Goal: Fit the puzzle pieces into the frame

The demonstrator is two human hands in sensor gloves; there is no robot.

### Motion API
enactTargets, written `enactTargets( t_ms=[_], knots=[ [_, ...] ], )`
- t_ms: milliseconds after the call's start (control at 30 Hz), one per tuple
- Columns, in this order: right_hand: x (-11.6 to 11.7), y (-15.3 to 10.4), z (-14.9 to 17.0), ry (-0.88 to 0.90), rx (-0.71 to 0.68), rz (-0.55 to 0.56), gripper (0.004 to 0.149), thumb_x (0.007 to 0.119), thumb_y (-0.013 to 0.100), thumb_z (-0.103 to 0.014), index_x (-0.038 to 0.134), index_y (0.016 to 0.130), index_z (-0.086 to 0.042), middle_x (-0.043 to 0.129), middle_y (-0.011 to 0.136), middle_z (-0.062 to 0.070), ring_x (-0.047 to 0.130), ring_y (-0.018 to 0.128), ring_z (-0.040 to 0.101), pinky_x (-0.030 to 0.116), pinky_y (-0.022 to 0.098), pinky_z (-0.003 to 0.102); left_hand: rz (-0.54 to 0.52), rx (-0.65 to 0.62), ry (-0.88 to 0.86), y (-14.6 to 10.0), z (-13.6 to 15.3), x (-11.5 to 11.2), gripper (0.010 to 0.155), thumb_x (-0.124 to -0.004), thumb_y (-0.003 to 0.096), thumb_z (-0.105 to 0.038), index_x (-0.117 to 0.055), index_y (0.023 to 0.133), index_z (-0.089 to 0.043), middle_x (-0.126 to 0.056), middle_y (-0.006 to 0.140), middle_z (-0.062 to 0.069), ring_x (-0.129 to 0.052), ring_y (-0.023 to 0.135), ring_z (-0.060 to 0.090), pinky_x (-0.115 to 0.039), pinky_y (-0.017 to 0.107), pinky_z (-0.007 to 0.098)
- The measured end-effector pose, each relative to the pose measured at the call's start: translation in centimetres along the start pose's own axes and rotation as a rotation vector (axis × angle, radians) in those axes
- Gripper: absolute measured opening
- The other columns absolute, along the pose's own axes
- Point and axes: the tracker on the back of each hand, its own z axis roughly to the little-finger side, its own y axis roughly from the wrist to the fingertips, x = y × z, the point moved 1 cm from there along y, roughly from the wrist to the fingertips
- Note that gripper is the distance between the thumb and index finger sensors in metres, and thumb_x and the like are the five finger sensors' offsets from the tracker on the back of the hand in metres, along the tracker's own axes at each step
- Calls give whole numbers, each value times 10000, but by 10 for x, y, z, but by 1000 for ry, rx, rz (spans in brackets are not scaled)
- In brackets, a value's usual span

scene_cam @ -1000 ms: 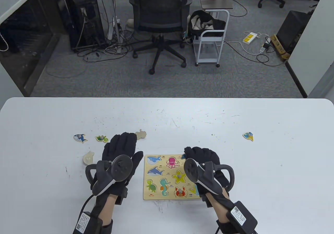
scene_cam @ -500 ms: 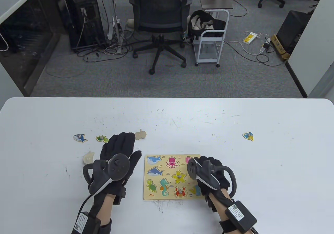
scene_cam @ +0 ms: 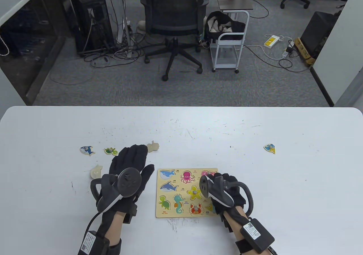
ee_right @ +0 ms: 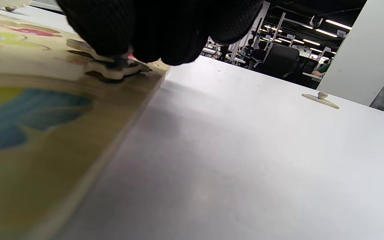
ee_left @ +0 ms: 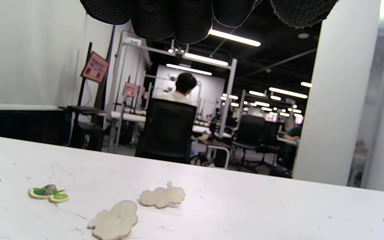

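Observation:
The wooden puzzle frame (scene_cam: 173, 213) lies on the white table with sea-animal pictures, and a starfish and a crab seated in it. My right hand (scene_cam: 227, 185) hovers low over the frame's right side. In the right wrist view its fingers (ee_right: 152, 30) pinch the knob of a flat puzzle piece (ee_right: 115, 68), held on the frame (ee_right: 45, 110) near its right edge. My left hand (scene_cam: 130, 164) lies flat and open on the table, left of the frame, holding nothing.
Loose pieces lie around: a blue shark (scene_cam: 87, 150), a green turtle (scene_cam: 110, 151), two plain face-down pieces (scene_cam: 153, 146) (scene_cam: 95, 171), and a fish piece (scene_cam: 269, 148) far right. The left wrist view shows the face-down pieces (ee_left: 162, 196) (ee_left: 114, 220).
My right hand has drawn back toward me along the frame's right side with the piece and come lower. My left hand has barely moved.

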Motion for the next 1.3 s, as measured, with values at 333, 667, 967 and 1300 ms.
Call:
enactTargets(
  t_ms=[333,667,967,1300],
  knots=[
    [-4,-4,1,-7,6,4,426,881,418,-434,808,836,-402,920,823,-125,944,710,142,746,653,427,10,-2,6,0,-2,0,714,-653,541,-639,-512,1175,-342,-654,1238,31,-645,1128,349,-592,818,563],
    [-4,-6,-1,-25,6,-3,427,867,428,-433,794,847,-403,905,838,-125,936,723,148,738,658,431,18,-4,13,0,-3,-1,711,-652,541,-640,-519,1173,-345,-662,1236,27,-652,1126,348,-592,819,562],
    [-13,-9,12,59,-19,-44,505,815,435,-494,734,925,-400,864,932,-105,910,822,181,714,688,453,17,-3,11,0,-2,0,704,-652,541,-639,-523,1171,-352,-669,1232,31,-659,1123,348,-597,817,562],
    [-51,19,96,230,192,-51,605,808,443,-498,612,1009,-406,702,1085,-73,755,991,256,591,772,504,20,34,33,-1,4,2,701,-651,540,-640,-531,1169,-354,-669,1233,32,-658,1124,345,-595,817,563]
  ],
)
